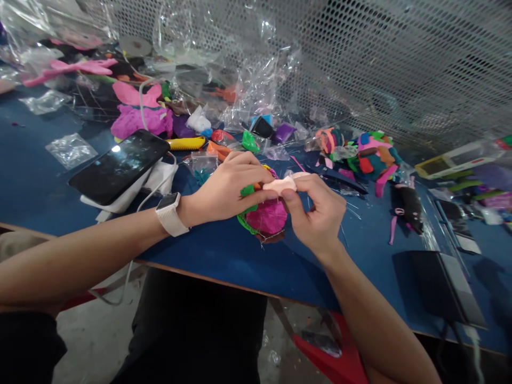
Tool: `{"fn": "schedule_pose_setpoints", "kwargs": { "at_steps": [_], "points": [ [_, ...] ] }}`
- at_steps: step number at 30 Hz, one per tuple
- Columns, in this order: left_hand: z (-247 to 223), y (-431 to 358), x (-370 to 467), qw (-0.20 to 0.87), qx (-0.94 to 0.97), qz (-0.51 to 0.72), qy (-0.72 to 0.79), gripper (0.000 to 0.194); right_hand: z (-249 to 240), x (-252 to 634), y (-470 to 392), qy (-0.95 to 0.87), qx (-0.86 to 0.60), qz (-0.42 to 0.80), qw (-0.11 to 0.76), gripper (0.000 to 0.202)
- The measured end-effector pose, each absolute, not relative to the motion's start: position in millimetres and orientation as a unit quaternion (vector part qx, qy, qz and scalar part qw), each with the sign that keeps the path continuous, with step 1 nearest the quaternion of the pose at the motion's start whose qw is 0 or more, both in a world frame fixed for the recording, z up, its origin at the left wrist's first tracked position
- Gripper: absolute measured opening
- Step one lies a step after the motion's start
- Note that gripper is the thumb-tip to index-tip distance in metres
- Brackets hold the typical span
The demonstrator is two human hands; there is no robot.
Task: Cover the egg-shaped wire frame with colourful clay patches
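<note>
A small piece of pale pink modelling clay (pixel 280 185) is pinched between my two hands at the middle of the blue table. My left hand (pixel 232 186) has thumb and fingers closed on its left end. At its right end, the thumb and forefinger of my right hand (pixel 318 210) press it. Just below lies a round clay piece (pixel 267 217) with a magenta face, a green edge and fine wires across it. My left hand partly covers its upper left side. Whether my left fingers also touch it, I cannot tell.
A phone (pixel 122 165) rests on a white block at left, with a cable. Clear bags and clay lumps crowd the back, near a yellow-handled tool (pixel 186 143). Dark pliers (pixel 340 177), a black clay figure (pixel 408 208) and a dark box (pixel 440 285) are at right.
</note>
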State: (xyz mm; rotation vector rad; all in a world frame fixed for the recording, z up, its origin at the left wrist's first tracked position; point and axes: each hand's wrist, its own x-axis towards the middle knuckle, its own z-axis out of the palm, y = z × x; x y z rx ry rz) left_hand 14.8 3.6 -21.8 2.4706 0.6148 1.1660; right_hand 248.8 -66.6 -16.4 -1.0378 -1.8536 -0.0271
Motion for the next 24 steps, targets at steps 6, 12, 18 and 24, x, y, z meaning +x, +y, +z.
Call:
{"fn": "schedule_pose_setpoints", "kwargs": {
  "at_steps": [6, 12, 18, 24],
  "points": [
    [-22.8, 2.4, 14.3, 0.171, 0.875, 0.412, 0.189, 0.038, -14.4, 244.1, -67.9, -0.771, -0.414, 0.0, 0.484, 0.022],
    [-24.9, 0.3, 16.4, 0.161, 0.876, 0.421, 0.17, 0.037, -13.5, 240.7, -68.8, -0.772, -0.395, 0.002, 0.497, 0.022],
    [-27.8, 2.5, 17.3, 0.164, 0.882, 0.404, 0.179, 0.044, -19.0, 242.8, -67.5, -0.762, -0.41, -0.002, 0.502, 0.034],
    [-25.3, 1.2, 16.4, 0.175, 0.883, 0.397, 0.179, 0.045, -15.4, 240.9, -69.5, -0.776, -0.397, -0.01, 0.49, 0.025]
  ]
}}
